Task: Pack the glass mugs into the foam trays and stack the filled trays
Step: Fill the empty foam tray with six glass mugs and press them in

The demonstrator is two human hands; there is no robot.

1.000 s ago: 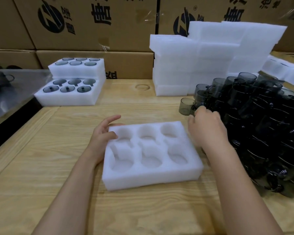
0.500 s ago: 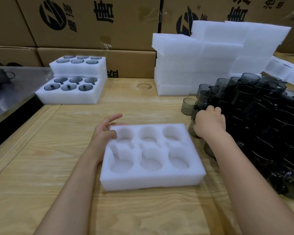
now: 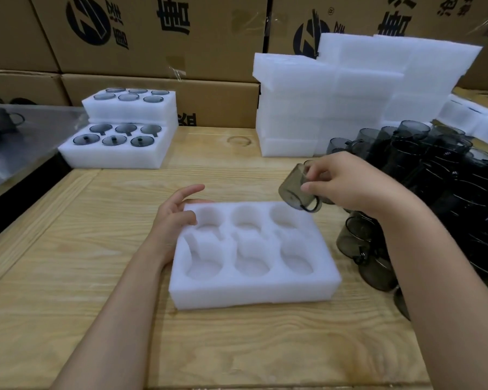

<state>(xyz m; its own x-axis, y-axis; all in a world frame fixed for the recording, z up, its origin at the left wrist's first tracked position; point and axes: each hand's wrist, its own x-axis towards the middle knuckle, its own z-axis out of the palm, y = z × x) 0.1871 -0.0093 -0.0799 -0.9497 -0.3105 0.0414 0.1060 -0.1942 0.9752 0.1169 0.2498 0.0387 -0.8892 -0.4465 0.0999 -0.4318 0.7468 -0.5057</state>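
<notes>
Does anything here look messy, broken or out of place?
Nothing looks broken or spilled. The white six-pocket foam tray sits slightly askew on the wooden table, all pockets empty. The right hand holds a smoky grey glass mug tilted above it. The left hand rests at its edge.

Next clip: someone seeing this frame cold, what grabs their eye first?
Probably the smoky glass mug tilted in the right hand, held just above the far right corner of the empty foam tray at the centre of the wooden table. Next, the dark crowd of mugs massed along the right edge. The left hand rests on the tray's left side.
</notes>
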